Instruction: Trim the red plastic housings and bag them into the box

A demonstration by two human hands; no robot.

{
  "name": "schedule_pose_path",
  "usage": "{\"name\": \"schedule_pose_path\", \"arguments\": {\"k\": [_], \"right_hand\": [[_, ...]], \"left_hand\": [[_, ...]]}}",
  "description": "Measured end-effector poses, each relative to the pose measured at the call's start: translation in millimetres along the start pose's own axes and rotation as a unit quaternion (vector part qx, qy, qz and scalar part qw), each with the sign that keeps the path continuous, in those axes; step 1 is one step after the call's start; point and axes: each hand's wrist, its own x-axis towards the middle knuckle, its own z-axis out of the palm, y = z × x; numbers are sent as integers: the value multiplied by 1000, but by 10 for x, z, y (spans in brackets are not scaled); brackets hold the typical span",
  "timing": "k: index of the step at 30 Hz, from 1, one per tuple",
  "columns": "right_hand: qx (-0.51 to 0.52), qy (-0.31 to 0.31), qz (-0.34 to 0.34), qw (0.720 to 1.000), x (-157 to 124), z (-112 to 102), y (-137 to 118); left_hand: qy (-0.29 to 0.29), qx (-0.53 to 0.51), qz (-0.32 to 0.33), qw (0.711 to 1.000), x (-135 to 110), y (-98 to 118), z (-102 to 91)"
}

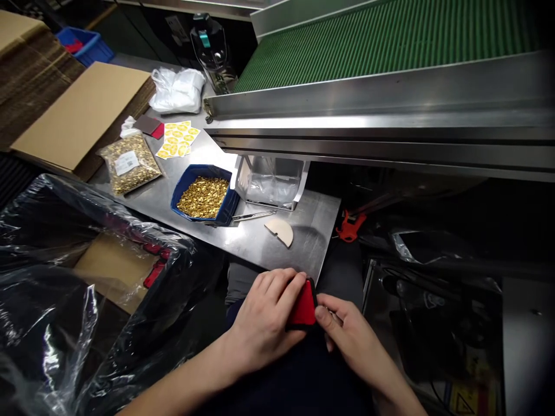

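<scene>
My left hand is wrapped over a flat, red, black-edged piece above my lap, covering much of it. At the piece's right edge, my right hand is closed, thumb and forefinger pinched against the black rim. Just ahead on the metal bench lies a pale half-round plate. Beyond that plate are metal tweezers and a blue bin of small gold-coloured parts. A clear-fronted holder with plastic bags stands beside the bin.
A green ribbed conveyor with a metal side rail crosses above the bench. To the left stands a box lined with black plastic. Cardboard sheets, a bag of gold parts and yellow stickers lie farther back.
</scene>
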Motion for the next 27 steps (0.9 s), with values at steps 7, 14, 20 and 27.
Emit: {"name": "schedule_pose_path", "arguments": {"k": [7,14,20,27], "right_hand": [[96,-17,-5,995,63,64,50],[128,-7,7,992,62,34,57],[56,187,22,981,-22,-150,69],[-127,239,-74,960,-159,-121,-95]], "left_hand": [[-28,-19,-31,999,13,-10,-3],[-19,-225,-113,968,36,-24,-26],[-36,-768,-357,531,25,-45,-5],[-78,-866,-304,390,-80,-7,56]]}}
